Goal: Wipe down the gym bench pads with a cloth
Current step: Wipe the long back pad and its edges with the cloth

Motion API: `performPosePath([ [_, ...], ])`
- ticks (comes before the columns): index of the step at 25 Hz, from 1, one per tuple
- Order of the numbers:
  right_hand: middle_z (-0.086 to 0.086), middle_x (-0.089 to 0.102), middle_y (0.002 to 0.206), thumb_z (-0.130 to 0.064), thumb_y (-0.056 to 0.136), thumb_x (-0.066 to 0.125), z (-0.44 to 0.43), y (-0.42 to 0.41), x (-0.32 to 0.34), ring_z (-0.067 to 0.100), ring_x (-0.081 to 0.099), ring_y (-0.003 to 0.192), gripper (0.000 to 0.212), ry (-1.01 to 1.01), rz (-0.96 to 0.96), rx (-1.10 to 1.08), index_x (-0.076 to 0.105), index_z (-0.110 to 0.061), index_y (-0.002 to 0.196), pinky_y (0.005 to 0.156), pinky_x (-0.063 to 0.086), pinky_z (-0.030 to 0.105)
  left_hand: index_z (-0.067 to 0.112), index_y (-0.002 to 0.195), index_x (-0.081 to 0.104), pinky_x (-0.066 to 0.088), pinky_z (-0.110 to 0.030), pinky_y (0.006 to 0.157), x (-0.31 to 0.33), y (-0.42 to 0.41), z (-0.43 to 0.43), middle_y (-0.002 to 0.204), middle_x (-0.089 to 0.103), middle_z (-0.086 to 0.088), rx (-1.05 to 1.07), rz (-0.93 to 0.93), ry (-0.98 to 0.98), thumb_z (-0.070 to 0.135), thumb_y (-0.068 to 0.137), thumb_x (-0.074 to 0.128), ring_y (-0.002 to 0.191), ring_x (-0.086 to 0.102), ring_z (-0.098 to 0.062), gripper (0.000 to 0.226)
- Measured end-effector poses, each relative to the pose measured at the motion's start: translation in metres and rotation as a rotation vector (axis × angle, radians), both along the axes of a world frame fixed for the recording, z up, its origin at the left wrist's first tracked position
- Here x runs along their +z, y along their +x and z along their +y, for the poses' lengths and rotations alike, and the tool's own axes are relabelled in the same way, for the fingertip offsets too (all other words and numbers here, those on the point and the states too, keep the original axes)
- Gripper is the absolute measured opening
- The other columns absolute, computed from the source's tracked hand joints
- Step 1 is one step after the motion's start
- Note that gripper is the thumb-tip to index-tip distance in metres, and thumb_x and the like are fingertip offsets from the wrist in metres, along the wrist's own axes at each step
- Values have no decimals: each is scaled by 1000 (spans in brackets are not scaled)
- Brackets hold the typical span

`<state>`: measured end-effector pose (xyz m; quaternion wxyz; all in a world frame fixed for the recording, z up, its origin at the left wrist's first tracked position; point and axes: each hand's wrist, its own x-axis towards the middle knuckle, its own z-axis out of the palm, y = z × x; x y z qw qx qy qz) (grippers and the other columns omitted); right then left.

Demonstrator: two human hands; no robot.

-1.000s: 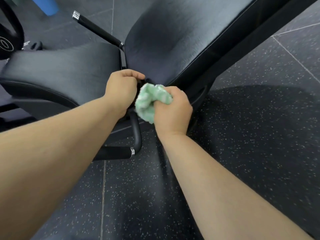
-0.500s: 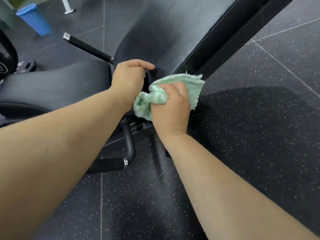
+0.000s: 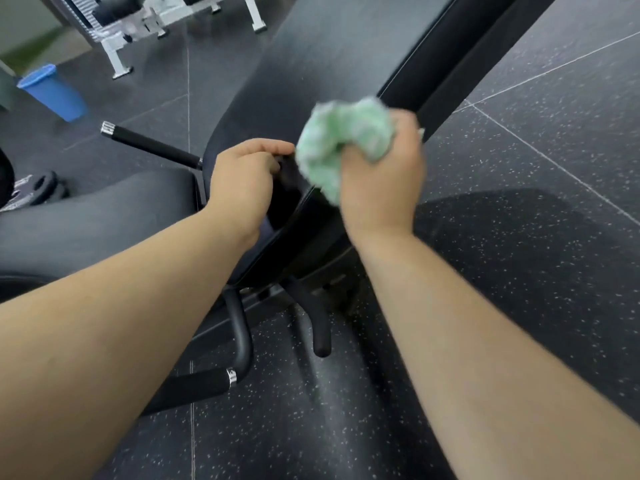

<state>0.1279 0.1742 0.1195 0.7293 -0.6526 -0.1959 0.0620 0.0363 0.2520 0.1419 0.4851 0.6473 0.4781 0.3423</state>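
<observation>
Both my forearms come in from the bottom edge of the frame. Between them, lower centre: the near handle (image 3: 194, 386), foam sleeve with a chrome ring, on a bent black tube above the speckled floor (image 3: 519, 271).

Left hand (image 3: 242, 181), mid-frame: grip curled over the lower end of the back pad (image 3: 329, 57), thumb on top, fingers tucked out of view.

Right hand (image 3: 381, 188), just right of it: grip clamped on the green-and-white cloth (image 3: 343, 140), which is bunched and bulges out above my fist. The cloth sits at the back pad's lower right edge, just above the left thumb. It's blurred, so I can't tell whether it touches the pad.

Seat pad (image 3: 97, 209): left of the left hand, running to the left edge.

Far handle (image 3: 149, 143): sticks out up-left from the gap between the pads.

Weight plate (image 3: 45, 188): on the floor at the left edge.

Upper left: blue bin (image 3: 52, 93). Behind it, top edge: a white machine frame (image 3: 117, 36).
</observation>
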Motion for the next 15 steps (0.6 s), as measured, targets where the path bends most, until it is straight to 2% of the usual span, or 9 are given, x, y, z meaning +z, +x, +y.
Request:
performPosePath([
  [2,-3,61,88,-8,74,60,6,20,16,13,57,78,19,96,101,-92,53,-14,90,74,52,32,16,82,72,41,-20,63,4,2,0,80,63,-6,2,37,41,-7,80,41,69,53,-13,38],
  [5,2,64,93,-11,75,60,10,1,6,12,57,78,14,29,156,1,59,-15,88,71,47,21,6,92,71,50,-19,63,19,15,-6,74,70,-1,-90,-65,4,-11,82,41,67,65,-7,36],
  [7,1,62,90,-12,77,61,5,-11,-6,6,51,73,8,-6,95,59,56,-17,80,66,42,12,0,97,69,51,-19,56,25,24,-11,67,70,-2,-149,-157,-93,-11,83,43,62,67,-9,32],
  [9,-3,61,89,-11,77,60,0,0,-3,6,51,76,8,2,-19,55,57,-17,82,69,41,9,0,101,70,55,-25,63,21,28,-8,83,73,-4,-171,-108,-55,-6,85,45,75,70,-14,30],
  [11,-7,59,90,-6,75,57,-1,27,13,8,53,82,14,52,-111,-19,58,-16,86,75,45,14,6,101,72,56,-26,75,16,31,0,103,72,-4,-141,-4,61,-3,86,41,88,69,-15,35],
  [12,-8,56,91,-3,73,55,-1,41,22,8,53,82,19,80,-130,-69,56,-16,87,77,47,18,11,98,73,53,-20,75,15,31,2,106,71,0,-117,41,106,-1,86,41,84,68,-8,36],
  [13,-8,53,92,-2,71,54,1,54,28,7,52,80,22,103,-119,-121,53,-19,85,76,48,21,16,93,73,50,-15,69,16,33,3,104,70,4,-97,74,141,0,85,41,75,65,-2,37],
  [15,-2,53,97,-3,70,56,5,59,33,6,50,75,25,118,-9,-185,47,-23,81,73,49,26,22,82,73,45,-16,63,20,36,6,90,70,3,-75,113,175,2,83,42,68,59,-6,37],
])
